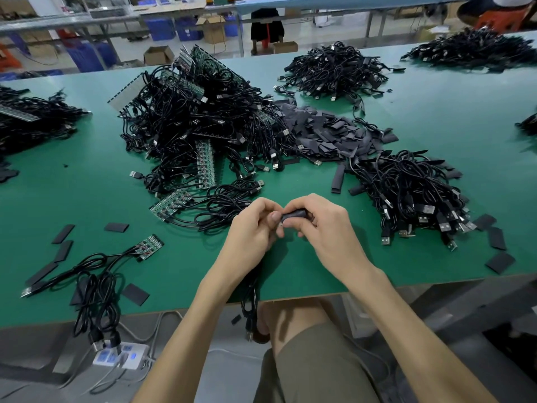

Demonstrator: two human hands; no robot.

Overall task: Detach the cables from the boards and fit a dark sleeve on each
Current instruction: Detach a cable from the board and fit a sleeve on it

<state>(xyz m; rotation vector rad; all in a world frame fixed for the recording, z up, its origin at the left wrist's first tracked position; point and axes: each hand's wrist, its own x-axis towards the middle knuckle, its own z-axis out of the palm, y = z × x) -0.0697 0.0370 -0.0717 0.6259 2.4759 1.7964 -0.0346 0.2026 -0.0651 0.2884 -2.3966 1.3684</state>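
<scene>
Above the green table's front edge, my right hand (322, 225) pinches a dark sleeve (295, 214). My left hand (255, 225) grips a black cable (251, 301) just left of it; the cable's end is hidden between my fingers, and its loop hangs down over the table edge. Behind my hands lies a big heap of green boards with cables attached (197, 123). Loose dark sleeves (322, 132) are piled right of that heap. One small board with cables (148, 246) lies at the front left.
A heap of cables (412, 196) sits at the right, with more heaps at the back (334, 71) and far left (32, 120). Single sleeves lie scattered at the front left (62, 234) and front right (499, 261). A white power strip (122, 354) lies below the table edge.
</scene>
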